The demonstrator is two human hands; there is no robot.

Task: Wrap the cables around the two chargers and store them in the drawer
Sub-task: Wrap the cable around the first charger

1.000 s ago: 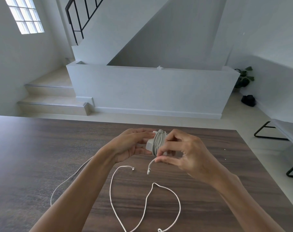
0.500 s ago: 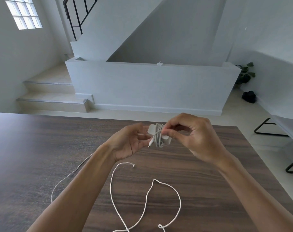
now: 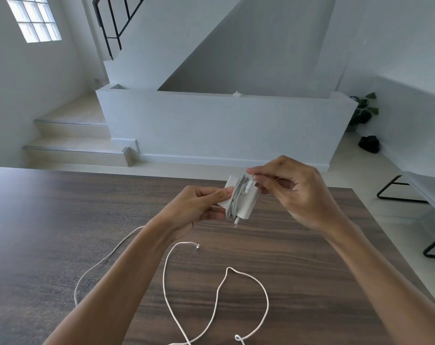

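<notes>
Over the table (image 3: 62, 220), the left hand (image 3: 196, 207) pinches 1 end of the charger (image 3: 243, 202), fingers curled onto it. The right hand (image 3: 293, 192) pinches the cable's end at the charger's top edge, fingers curled. The loose tip hangs below the coils, so they could spring undone if that pinch slackens. The second cable (image 3: 218, 295) sprawls on the table and may snag a forearm. No drawer shows; the second charger is hidden or out of frame.
</notes>
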